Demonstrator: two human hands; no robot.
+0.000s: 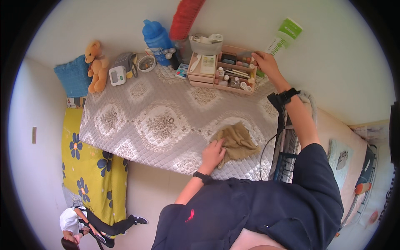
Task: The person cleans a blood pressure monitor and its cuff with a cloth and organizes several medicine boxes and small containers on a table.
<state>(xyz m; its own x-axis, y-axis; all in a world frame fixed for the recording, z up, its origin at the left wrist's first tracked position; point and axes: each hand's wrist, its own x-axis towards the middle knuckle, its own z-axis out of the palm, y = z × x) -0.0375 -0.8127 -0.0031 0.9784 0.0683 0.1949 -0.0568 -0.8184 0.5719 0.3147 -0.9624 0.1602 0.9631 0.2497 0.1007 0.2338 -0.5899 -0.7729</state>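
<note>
My left hand (213, 153) is at the left edge of a crumpled brown cloth (239, 140), its fingers gripping that edge. The cloth lies on a quilted, flower-patterned tablecloth (137, 90). Farther off, my right hand (265, 65) reaches to the back right corner of a pink desktop organizer (201, 79), fingers bent. A small greyish thing shows at its fingertips; I cannot tell what it is or whether it is held. Small bottles (221, 72), jars (243, 85) and a black compact case (228, 58) sit in the compartments. A white remote control (208, 64) lies on its left part.
Left of the organizer stand a blue water bottle (157, 40), a red duster (184, 18), an ashtray (147, 63), a blood pressure monitor (117, 76) and a teddy bear (97, 68). A person (93, 223) sits beyond a bed with a yellow cover (75, 125). A black cable (264, 150) hangs at right.
</note>
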